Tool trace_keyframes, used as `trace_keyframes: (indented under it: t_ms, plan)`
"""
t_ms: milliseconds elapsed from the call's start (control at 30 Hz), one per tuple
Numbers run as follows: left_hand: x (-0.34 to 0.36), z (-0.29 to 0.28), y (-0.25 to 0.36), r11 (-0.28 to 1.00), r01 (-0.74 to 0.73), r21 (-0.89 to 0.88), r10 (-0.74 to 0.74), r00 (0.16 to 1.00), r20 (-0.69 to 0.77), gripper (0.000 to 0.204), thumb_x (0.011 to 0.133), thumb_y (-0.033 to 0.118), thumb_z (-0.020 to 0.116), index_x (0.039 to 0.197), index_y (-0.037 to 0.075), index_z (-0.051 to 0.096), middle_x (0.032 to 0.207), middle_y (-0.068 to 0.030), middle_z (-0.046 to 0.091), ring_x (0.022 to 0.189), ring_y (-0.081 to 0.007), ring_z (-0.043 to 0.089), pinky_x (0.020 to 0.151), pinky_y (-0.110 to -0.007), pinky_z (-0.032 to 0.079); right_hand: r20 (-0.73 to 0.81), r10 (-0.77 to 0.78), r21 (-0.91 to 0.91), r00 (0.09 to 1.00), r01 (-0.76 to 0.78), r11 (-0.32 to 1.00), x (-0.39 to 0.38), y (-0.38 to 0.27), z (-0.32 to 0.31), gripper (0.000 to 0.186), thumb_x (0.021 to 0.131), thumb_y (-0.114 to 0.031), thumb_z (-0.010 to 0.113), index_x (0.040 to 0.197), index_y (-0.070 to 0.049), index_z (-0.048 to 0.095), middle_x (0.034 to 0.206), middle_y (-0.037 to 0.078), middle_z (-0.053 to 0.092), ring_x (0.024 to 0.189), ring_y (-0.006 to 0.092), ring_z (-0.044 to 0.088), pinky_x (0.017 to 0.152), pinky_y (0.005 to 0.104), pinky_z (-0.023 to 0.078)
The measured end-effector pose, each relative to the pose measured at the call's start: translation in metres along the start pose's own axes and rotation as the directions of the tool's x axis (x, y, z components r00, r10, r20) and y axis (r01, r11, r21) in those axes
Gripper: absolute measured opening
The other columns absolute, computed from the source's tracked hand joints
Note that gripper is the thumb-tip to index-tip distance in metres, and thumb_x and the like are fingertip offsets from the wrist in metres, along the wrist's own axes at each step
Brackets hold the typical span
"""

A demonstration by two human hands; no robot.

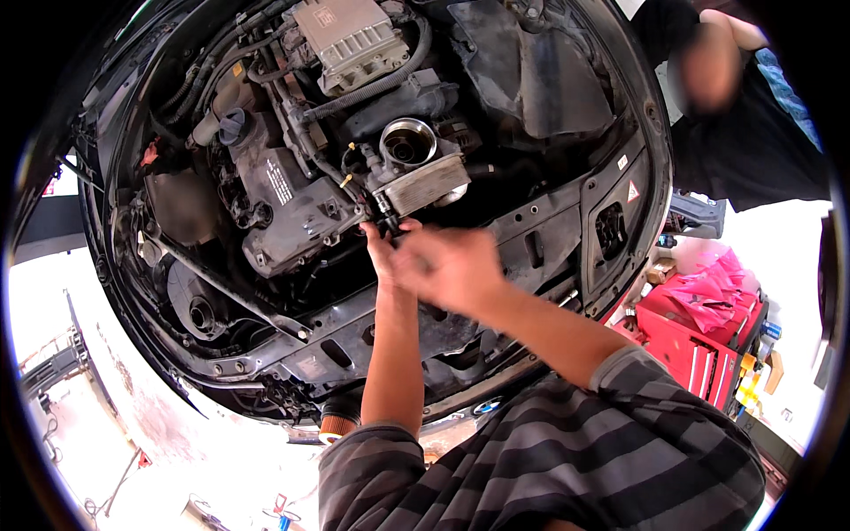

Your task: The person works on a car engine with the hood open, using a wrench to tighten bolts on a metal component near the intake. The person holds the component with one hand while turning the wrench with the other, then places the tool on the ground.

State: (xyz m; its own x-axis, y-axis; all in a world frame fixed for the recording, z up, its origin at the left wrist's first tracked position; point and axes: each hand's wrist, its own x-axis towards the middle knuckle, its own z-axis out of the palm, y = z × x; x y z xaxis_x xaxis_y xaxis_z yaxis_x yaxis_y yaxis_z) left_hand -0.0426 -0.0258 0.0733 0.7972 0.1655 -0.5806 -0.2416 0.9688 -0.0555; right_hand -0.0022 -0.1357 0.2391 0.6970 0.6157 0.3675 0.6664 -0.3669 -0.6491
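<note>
My left hand (382, 253) reaches into the engine bay, its fingertips at the lower end of a black connector (386, 218) with a ribbed sleeve. Its fingers look closed, but my other hand partly hides them and what they hold. My right hand (453, 267) lies across it, smeared by motion, so its fingers do not show clearly. Just above both hands is a finned metal oil cooler (423, 188), joined to a round, open oil filter housing (408, 142). A black engine cover (297, 219) extends to the left of the connector.
The car's front crossmember (522, 232) runs below my forearms. A cylindrical filter with an orange pleated side (338, 423) sits at the front edge. On the right stand a red tool cabinet (683, 347) with a pink bag (708, 292) on top, and another person (739, 146) in dark clothes.
</note>
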Motion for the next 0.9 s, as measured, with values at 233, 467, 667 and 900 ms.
trace_keyframes:
  t_ms: [233, 467, 667, 900]
  plan:
    - [-0.005, 0.033, -0.031, 0.949, -0.283, 0.137, 0.306, 0.932, -0.193, 0.039, 0.093, 0.047, 0.055, 0.090, 0.009, 0.045, 0.086, -0.0061, 0.053, 0.073, -0.0213, 0.049, 0.084, -0.042, 0.051, 0.129, 0.899, 0.765, 0.419, -0.619, 0.179, -0.028, 0.084, -0.013, 0.016, 0.093, -0.016, 0.053, 0.089, -0.001, 0.060, 0.058, 0.004, 0.056, 0.048, 0.0102, 0.054, 0.042, 0.0252, 0.042]
    - [0.003, 0.013, -0.022, 0.883, -0.097, -0.459, 0.138, 0.989, 0.057, 0.040, 0.083, 0.032, 0.071, 0.101, 0.001, 0.055, 0.084, -0.0109, 0.056, 0.078, -0.0235, 0.050, 0.072, -0.035, 0.050, 0.496, 0.013, -0.157, 0.868, 0.075, 0.985, 0.021, -0.047, 0.024, 0.015, 0.073, -0.023, 0.073, 0.082, -0.013, 0.067, 0.073, 0.009, 0.066, 0.058, 0.0235, 0.064, 0.053, 0.0311, 0.049]
    - [0.006, 0.040, -0.047, 0.882, -0.423, 0.209, 0.468, 0.839, -0.278, 0.026, 0.099, 0.030, 0.046, 0.104, 0.005, 0.050, 0.089, -0.0068, 0.054, 0.065, -0.0177, 0.051, 0.079, -0.041, 0.055, 0.186, 0.802, 0.655, 0.568, -0.680, 0.330, -0.034, 0.114, -0.022, 0.018, 0.091, -0.019, 0.060, 0.089, -0.001, 0.061, 0.066, 0.006, 0.060, 0.052, 0.0110, 0.057, 0.046, 0.0245, 0.045]
    - [0.004, 0.009, -0.027, 0.946, -0.271, 0.178, 0.239, 0.954, 0.182, 0.024, 0.099, 0.025, 0.040, 0.103, 0.004, 0.051, 0.094, -0.0086, 0.055, 0.080, -0.0191, 0.052, 0.084, -0.036, 0.049, -0.087, 0.523, 0.470, 0.848, -0.428, 0.772, 0.012, 0.020, -0.006, 0.026, 0.090, -0.030, 0.060, 0.083, -0.005, 0.064, 0.065, 0.009, 0.063, 0.052, 0.0123, 0.059, 0.049, 0.0252, 0.047]
